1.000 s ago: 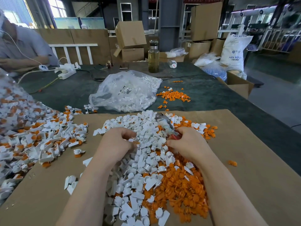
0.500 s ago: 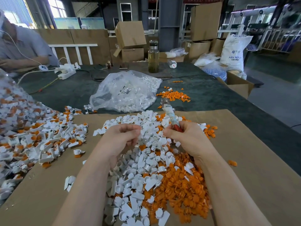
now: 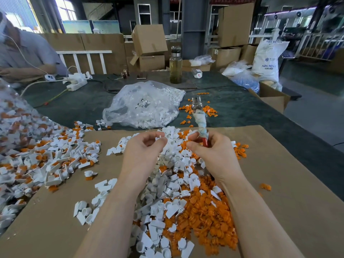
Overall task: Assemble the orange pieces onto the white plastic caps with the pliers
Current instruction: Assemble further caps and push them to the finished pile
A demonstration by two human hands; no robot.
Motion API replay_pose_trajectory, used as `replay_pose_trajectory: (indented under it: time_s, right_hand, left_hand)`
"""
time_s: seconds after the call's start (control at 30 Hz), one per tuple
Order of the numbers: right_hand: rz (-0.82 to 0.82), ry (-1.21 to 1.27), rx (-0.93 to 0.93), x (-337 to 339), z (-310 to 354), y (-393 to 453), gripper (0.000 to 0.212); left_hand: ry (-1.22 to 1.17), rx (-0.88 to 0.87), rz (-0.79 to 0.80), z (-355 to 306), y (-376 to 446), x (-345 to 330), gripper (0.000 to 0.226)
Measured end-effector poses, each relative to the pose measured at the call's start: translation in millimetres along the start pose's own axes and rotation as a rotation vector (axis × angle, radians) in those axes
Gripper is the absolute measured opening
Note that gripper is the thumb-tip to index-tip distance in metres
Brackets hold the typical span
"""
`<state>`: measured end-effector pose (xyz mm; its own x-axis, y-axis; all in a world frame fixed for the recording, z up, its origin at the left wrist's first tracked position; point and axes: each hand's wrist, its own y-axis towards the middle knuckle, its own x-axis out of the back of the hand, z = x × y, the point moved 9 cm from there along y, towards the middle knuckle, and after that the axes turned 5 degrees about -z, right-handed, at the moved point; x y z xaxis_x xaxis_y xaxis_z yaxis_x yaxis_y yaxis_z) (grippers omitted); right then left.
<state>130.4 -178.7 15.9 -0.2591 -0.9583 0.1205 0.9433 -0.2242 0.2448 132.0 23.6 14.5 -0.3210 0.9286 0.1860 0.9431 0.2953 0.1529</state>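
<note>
While left hand (image 3: 143, 148) pinches small white plastic cap (image 3: 159, 137) over mixed heap on brown cardboard sheet (image 3: 279, 183), right hand (image 3: 214, 151) grips cloth-wrapped red-handled pliers (image 3: 201, 123), nose up. Cap likely light, stiff, slippery: hold by rim. Loose orange plastic pieces (image 3: 204, 216) heaped below wrists.

- left hand (image 3: 144, 152) bare, no glove, no ring or watch seen
- right hand (image 3: 214, 153) bare, same
- both forearms uncovered to frame bottom, no sleeve in view
</note>
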Motion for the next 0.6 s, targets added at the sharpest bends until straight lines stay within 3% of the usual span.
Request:
replay_pose_trajectory:
  time_s: [0.3,0.6]
  right_hand:
    - [-0.077,0.067,0.103,3,12,-4,0.014]
    - [-0.110,-0.036,0.238,0,26,-8,0.014]
  left_hand:
    - [-0.484,0.258,0.060,8,-10,-22,0.013]
    - [-0.400,0.213,-0.019,3,-21,-27,0.006]
